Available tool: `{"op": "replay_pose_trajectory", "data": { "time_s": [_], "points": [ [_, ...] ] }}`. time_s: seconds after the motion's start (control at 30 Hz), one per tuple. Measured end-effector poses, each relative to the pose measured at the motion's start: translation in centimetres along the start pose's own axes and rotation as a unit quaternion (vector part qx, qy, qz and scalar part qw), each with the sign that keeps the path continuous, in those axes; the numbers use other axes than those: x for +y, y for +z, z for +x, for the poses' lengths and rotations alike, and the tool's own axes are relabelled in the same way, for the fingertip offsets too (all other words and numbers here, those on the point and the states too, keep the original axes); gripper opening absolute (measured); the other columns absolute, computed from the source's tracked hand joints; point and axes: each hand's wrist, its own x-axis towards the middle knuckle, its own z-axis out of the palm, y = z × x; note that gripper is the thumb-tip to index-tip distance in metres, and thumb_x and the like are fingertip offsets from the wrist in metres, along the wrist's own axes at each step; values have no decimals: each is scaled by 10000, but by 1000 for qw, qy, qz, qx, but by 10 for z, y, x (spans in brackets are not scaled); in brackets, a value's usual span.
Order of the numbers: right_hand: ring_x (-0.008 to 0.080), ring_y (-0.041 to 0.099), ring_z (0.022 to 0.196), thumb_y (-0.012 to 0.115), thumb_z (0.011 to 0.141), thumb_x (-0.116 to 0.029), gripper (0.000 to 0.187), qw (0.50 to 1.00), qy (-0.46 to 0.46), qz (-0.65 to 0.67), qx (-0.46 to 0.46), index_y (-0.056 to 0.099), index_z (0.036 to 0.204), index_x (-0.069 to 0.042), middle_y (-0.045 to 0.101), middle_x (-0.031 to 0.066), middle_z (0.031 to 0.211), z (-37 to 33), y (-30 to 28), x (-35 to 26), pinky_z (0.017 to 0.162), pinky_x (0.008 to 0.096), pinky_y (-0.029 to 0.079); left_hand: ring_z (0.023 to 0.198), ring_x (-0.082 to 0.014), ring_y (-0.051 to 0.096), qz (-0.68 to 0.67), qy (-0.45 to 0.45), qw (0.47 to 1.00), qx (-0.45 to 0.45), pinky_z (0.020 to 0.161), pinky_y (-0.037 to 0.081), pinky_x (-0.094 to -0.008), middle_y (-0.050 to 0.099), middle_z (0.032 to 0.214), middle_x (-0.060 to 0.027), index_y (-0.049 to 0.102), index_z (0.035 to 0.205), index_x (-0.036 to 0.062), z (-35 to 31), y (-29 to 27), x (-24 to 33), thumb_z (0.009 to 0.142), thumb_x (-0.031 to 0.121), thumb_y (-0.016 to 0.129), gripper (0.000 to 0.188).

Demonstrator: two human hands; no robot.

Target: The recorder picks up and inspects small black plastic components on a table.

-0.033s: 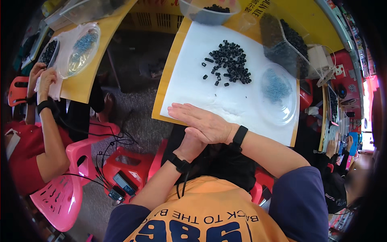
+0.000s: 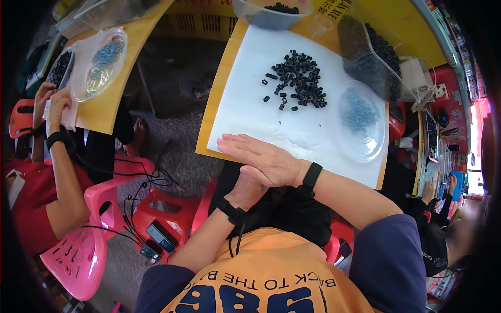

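My right hand (image 2: 263,161) lies flat across my left hand (image 2: 247,189) at the front edge of the table. Its fingers are stretched out to the left, with nothing visible in them. Only the back, wrist and thumb side of my left hand show; its fingers are hidden under the right. Beyond them a white sheet (image 2: 241,112) covers the tabletop, bearing a loose pile of small black plastic pieces (image 2: 300,78). To the right of the pile, a clear round dish (image 2: 373,147) holds many small bluish pieces (image 2: 359,110).
A clear bin of black pieces (image 2: 383,49) stands at the back right, and a clear tub (image 2: 271,20) at the back. At left, a co-worker's hands (image 2: 58,101) are by another dish (image 2: 102,65). A red stool (image 2: 162,208) bears cabled devices.
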Motion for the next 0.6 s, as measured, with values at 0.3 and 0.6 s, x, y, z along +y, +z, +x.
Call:
{"op": "replay_pose_trajectory", "data": {
  "time_s": [0.3, 0.6],
  "points": [
    [328, 396, 1362, 443, 940, -155, 518, 1000, 23, 5, -5, 396, 1436, -11, 436, 163, 1454, -6, 6, 8, 1154, 413, 284, 1133, -254, 563, -47, -22, 999, 13, 914, 478, -336, 586, 1156, -159, 564, 1181, -8, -2, 4, 0, 867, -2, 611, 317],
    [176, 573, 1121, 460, 1001, -161, 347, 887, 152, 219, 377, 560, 1276, 26, 605, 142, 1251, -7, -22, -7, 966, 302, 430, 681, -138, 590, -54, -62, 997, 11, 605, 459, -260, 629, 811, -19, 688, 911, 10, 25, -13, 43, 851, 26, 683, 62]
  ]
}}
